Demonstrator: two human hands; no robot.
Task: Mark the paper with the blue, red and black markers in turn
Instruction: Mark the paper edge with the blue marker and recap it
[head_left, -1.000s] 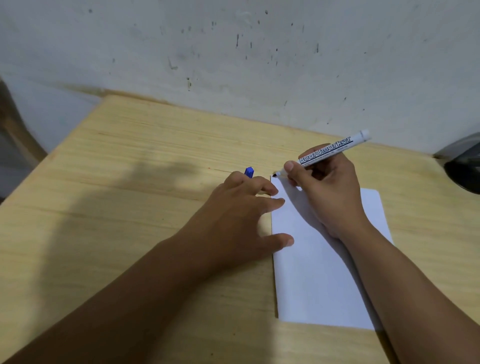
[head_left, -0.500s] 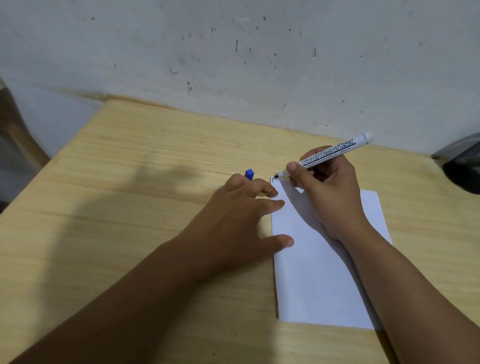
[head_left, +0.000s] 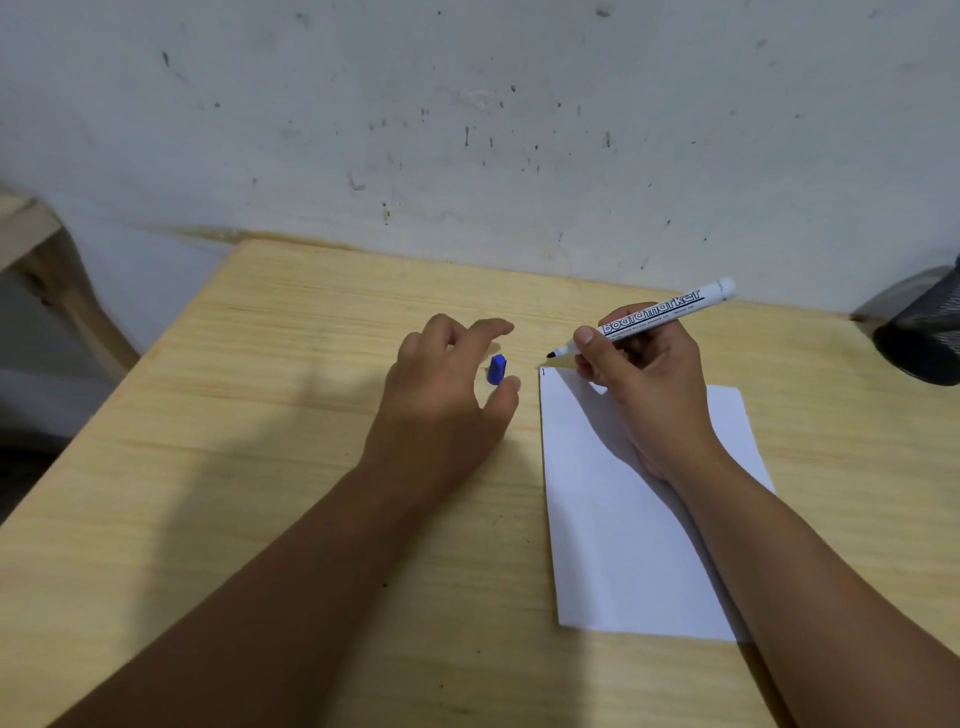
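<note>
A white sheet of paper (head_left: 618, 519) lies on the wooden table (head_left: 260, 467), right of centre, with a small dark mark at its top-left corner. My right hand (head_left: 644, 384) grips a white board marker (head_left: 660, 317), uncapped; its tip hovers just above that corner. A blue cap (head_left: 496, 370) lies on the table left of the paper. My left hand (head_left: 447, 389) hovers around the cap with fingers spread, thumb and forefinger on either side of it, not touching it.
A dark mesh container (head_left: 924, 332) stands at the table's far right, against the speckled white wall (head_left: 467, 130). A wooden frame (head_left: 57, 291) is off the table's left side.
My left hand has lifted off the paper's edge, moved left and opened around the blue cap. The marker tip has risen slightly off the paper corner, leaving a small mark.
</note>
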